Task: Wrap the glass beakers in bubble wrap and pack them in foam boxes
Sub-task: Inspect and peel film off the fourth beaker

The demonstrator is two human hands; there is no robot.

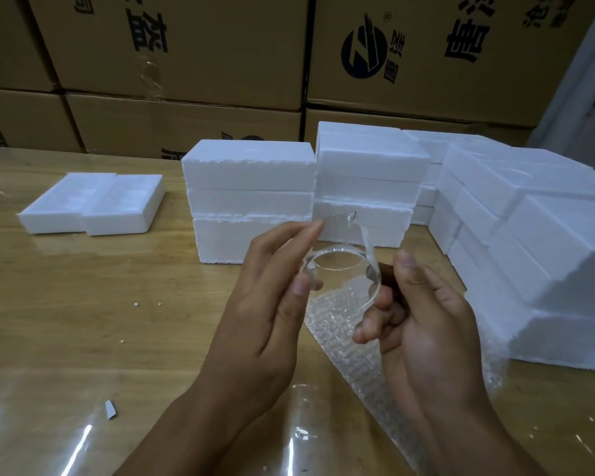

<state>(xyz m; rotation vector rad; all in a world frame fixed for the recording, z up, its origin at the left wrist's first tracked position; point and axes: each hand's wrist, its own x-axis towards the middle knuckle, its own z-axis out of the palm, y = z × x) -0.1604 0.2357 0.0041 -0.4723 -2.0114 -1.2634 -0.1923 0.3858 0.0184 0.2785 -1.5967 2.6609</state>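
Note:
A clear glass beaker is held up over the table between both hands, its open mouth turned toward me and its spout pointing up. My left hand holds its left side, fingers stretched along the wall and thumb on the rim. My right hand grips the right side, fingers curled under it. A sheet of bubble wrap lies on the table below the beaker. White foam boxes stand stacked behind it.
More foam boxes are piled at the right, and foam lids lie flat at the left. Cardboard cartons form a wall behind the wooden table. Clear plastic film covers the near edge.

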